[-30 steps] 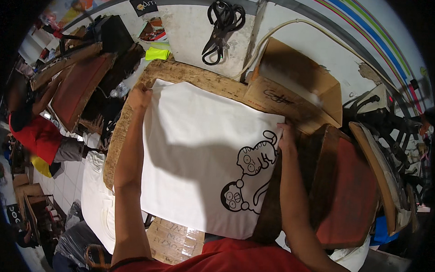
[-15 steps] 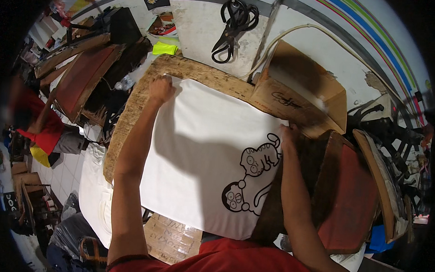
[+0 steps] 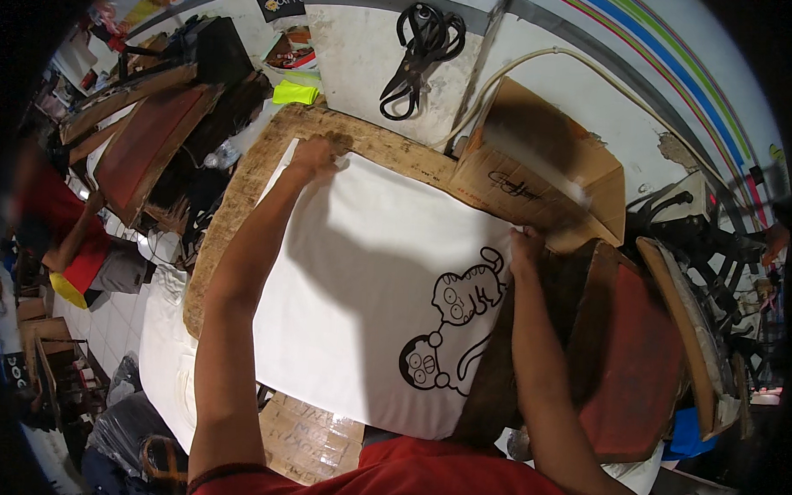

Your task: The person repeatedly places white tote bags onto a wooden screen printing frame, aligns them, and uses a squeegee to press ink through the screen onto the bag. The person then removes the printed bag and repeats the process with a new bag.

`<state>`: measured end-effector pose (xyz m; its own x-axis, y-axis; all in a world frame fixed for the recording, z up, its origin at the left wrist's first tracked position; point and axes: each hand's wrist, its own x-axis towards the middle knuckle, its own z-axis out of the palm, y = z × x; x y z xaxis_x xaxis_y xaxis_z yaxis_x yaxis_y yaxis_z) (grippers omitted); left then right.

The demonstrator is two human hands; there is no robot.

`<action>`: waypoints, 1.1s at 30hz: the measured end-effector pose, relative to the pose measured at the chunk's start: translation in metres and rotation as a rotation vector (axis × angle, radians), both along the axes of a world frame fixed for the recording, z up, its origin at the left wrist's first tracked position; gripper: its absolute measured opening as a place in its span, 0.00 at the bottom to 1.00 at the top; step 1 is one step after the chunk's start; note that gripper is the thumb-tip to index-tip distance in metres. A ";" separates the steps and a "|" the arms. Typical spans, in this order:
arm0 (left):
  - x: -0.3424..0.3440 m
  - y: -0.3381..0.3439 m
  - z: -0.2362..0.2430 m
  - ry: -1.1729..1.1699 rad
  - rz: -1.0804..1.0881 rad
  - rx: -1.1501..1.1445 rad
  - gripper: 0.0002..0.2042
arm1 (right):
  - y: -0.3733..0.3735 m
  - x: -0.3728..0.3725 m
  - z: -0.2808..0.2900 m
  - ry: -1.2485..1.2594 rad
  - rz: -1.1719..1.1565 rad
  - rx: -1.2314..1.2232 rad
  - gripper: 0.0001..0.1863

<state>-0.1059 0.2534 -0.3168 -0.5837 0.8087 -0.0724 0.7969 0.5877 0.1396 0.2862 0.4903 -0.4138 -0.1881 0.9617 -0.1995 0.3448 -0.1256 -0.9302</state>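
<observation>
I had a white cloth (image 3: 368, 290) spread flat over a worn wooden board (image 3: 240, 207), its far edge running close to the board's top rim. My left hand (image 3: 313, 156) lay at the cloth's far left corner, fingers closed down onto the fabric there, pinching or pressing it; I could not tell which. My right hand (image 3: 525, 246) was at the far right corner, fingers curled onto the cloth's edge, just beside a black line drawing of cartoon figures (image 3: 453, 324) printed along the cloth's right side. Both my forearms stretched across the cloth and threw shadows on it. A cardboard box (image 3: 538, 170) stood at the board's upper right, close to my right hand. Large black scissors (image 3: 420, 48) hung on the white wall beyond the board, and a reddish wooden frame (image 3: 632, 352) lay to my right.
</observation>
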 end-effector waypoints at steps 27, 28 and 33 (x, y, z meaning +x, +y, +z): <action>-0.072 -0.031 -0.004 0.150 0.136 0.158 0.15 | -0.011 -0.005 -0.015 -0.189 -0.015 0.141 0.17; -0.066 -0.032 -0.008 0.140 0.181 0.234 0.16 | -0.006 -0.005 -0.023 -0.158 -0.014 0.169 0.17; -0.031 -0.043 -0.029 0.311 0.296 0.104 0.17 | -0.001 0.000 -0.027 -0.052 -0.017 0.276 0.18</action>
<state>-0.1365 0.2102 -0.3454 -0.7726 0.5970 0.2160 0.6097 0.7926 -0.0099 0.2863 0.4894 -0.4407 -0.1676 0.9839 0.0613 0.3927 0.1237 -0.9113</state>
